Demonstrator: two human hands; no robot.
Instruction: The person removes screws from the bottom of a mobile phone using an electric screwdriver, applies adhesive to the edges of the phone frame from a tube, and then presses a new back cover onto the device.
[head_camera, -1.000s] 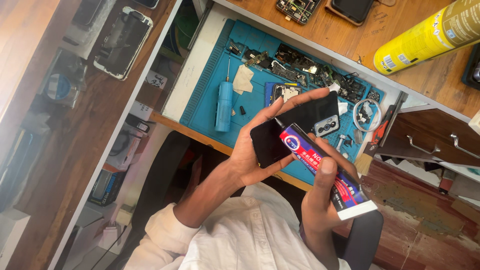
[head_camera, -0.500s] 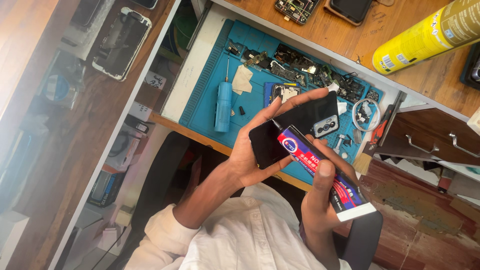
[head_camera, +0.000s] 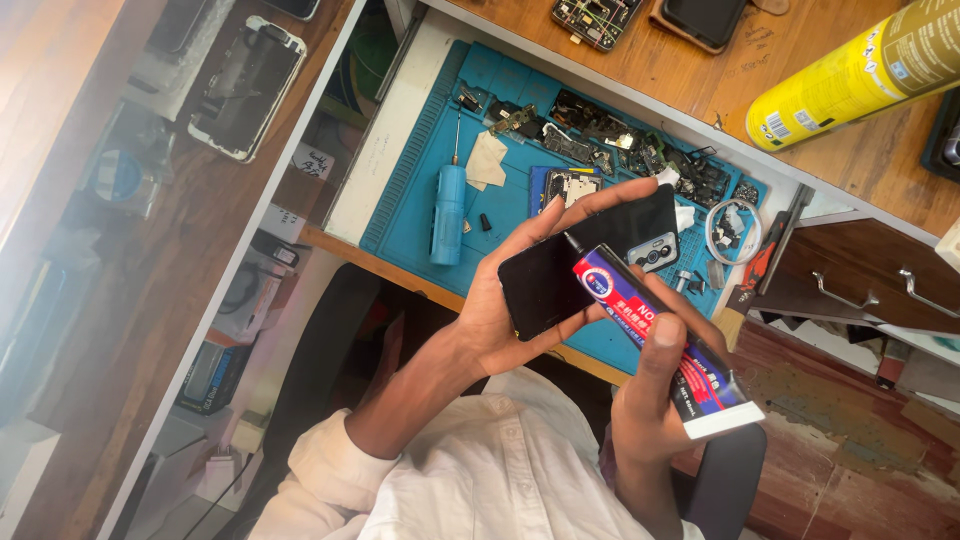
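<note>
Nearest to me, the person's right hand (head_camera: 660, 400) is closed around a red, blue and white tube of adhesive (head_camera: 655, 335), thumb pressed along its upper side, the flat crimped white end pointing back toward the body and the black nozzle aimed forward. Compared with a second ago, the tube has barely moved: its tip sits at the same spot, touching the near long edge of the phone. That suggests to me a slow bead being laid or started along the frame, not a reposition.

The left hand (head_camera: 505, 320) has its fingers curled around a black smartphone (head_camera: 590, 265), held clear above the near edge of the bench. Its dark back faces up, with the camera cluster at the right end. The hold has stayed the same across the three moments, thumb along the top edge.

Beneath the hands lies a blue repair mat (head_camera: 420, 215) in the recessed part of the bench. On it, a blue electric screwdriver (head_camera: 448, 212) lies left of the phone, with a folded wipe (head_camera: 487, 160) just beyond it. Along the mat's far edge are loose circuit boards and small parts (head_camera: 610, 135). Pliers with red handles (head_camera: 765, 262) lie at the mat's right edge.

Farther off, on the raised wooden bench top, a yellow spray can (head_camera: 850, 75) lies tilted at the far right corner, and a bare phone frame (head_camera: 245, 85) lies at the far left.
</note>
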